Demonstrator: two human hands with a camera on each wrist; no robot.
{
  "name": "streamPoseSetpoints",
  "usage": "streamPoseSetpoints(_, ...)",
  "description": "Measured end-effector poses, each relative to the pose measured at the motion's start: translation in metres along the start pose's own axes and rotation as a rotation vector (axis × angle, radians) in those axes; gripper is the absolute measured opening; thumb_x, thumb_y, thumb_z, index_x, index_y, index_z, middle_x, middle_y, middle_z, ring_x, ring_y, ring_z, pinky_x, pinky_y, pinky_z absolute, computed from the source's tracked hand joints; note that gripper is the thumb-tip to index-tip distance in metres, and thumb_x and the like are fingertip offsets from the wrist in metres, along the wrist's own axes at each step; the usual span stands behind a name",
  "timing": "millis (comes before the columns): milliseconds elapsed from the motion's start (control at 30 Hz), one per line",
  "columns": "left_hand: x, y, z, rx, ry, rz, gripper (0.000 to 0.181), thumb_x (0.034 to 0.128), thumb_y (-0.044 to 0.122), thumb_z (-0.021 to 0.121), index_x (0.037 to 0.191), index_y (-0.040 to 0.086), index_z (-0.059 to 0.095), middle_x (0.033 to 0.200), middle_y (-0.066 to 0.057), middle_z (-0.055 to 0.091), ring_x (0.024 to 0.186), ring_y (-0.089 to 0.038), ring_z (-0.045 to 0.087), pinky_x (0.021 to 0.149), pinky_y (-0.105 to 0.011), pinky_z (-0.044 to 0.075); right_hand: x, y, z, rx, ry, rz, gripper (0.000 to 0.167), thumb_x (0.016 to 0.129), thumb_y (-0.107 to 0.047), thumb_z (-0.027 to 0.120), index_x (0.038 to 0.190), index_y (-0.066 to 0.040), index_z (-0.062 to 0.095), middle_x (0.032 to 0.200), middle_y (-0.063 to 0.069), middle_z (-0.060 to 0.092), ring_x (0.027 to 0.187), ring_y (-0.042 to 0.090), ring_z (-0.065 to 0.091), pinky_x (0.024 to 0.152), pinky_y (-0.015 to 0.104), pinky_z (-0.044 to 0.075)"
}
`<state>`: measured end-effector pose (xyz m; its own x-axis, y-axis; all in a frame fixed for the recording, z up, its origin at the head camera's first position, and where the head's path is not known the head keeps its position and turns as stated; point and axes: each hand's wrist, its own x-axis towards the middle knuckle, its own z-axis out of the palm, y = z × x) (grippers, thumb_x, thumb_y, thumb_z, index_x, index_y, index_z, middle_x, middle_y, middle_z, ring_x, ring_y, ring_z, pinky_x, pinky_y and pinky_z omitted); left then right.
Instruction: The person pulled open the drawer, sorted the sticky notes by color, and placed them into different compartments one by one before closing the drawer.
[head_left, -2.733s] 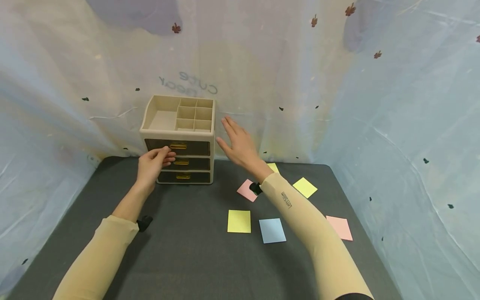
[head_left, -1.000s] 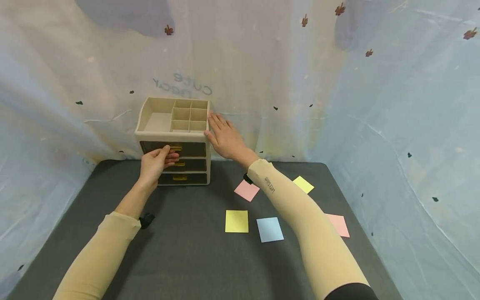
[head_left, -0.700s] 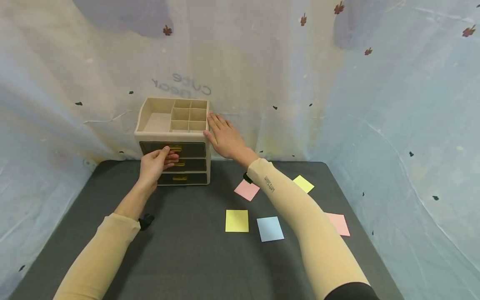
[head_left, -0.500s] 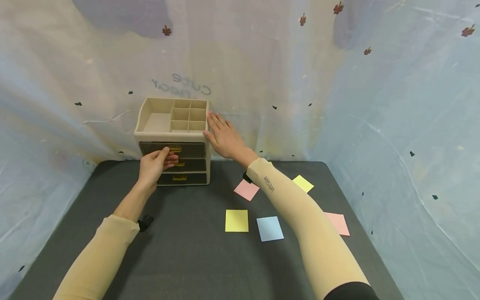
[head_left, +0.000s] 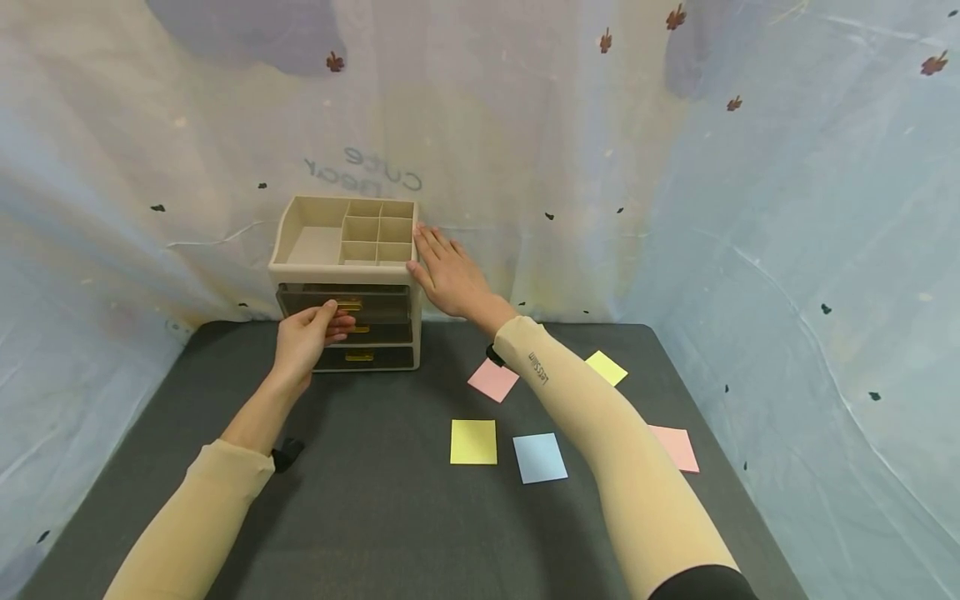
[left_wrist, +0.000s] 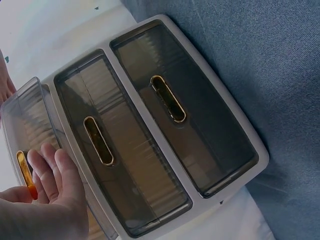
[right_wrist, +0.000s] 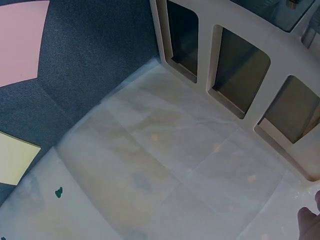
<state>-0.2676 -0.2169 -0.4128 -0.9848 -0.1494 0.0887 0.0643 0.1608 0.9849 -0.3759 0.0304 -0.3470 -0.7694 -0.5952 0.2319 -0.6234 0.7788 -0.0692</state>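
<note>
Box point(head_left: 341, 274) stands far left in head view, right hand point(head_left: 452, 277) flat against it. Left wrist view: left hand point(left_wrist: 56, 204) pinches the handle point(left_wrist: 22, 166); top drawer point(left_wrist: 30, 119) is partly out, lower drawers point(left_wrist: 135, 162) closed. Right wrist view: pink note point(right_wrist: 20, 42) lies apart from the box.

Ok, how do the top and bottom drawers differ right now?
The top drawer stands partly out; the bottom drawer sits closed. The left hand grips the top drawer's handle, while no hand touches the bottom drawer's handle. Both are dark and see-through, with gold-coloured handles.
</note>
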Motion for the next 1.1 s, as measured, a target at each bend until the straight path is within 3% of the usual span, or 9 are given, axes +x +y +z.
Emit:
streamPoseSetpoints(467,-0.010,-0.001,-0.004,0.010,-0.020,0.006,0.065,0.1076,0.052,0.049,0.133,-0.006,0.064,0.106,0.001,0.076,0.096,-0.005,0.072,0.092,-0.025,0.060,0.000,0.000,-0.002,-0.019,-0.014,0.002,0.069,0.113,-0.051,0.016,0.168,-0.012,0.001,0.176,0.002,-0.001,0.161,0.019,-0.002,0.131,0.043,0.008)
streamPoseSetpoints(700,-0.016,-0.001,-0.006,0.003,-0.028,0.009,0.065,0.1078,0.051,0.049,0.134,-0.007,0.063,0.105,0.003,0.076,0.097,-0.006,0.072,0.087,-0.018,0.059,0.000,0.001,-0.002,-0.008,-0.008,-0.002,0.069,0.113,-0.051,0.018,0.168,-0.012,0.003,0.176,0.002,-0.001,0.162,0.021,0.000,0.132,0.041,0.006)
streamPoseSetpoints(900,-0.023,-0.004,-0.008,0.020,-0.036,0.015,0.064,0.1085,0.050,0.048,0.135,-0.006,0.063,0.113,-0.005,0.075,0.100,-0.006,0.071,0.087,-0.018,0.059,0.000,0.001,-0.001,0.005,-0.009,-0.008,0.070,0.113,-0.052,0.017,0.168,-0.012,0.003,0.176,0.002,-0.001,0.161,0.021,-0.001,0.132,0.041,0.005)
streamPoseSetpoints(1100,-0.028,-0.005,-0.011,0.012,-0.035,0.011,0.062,0.1086,0.049,0.048,0.134,-0.006,0.063,0.107,0.003,0.075,0.099,-0.006,0.071,0.087,-0.018,0.059,0.000,0.000,-0.001,0.006,-0.011,-0.004,0.069,0.113,-0.052,0.018,0.168,-0.012,0.002,0.176,0.002,-0.002,0.161,0.020,-0.001,0.131,0.040,0.004)
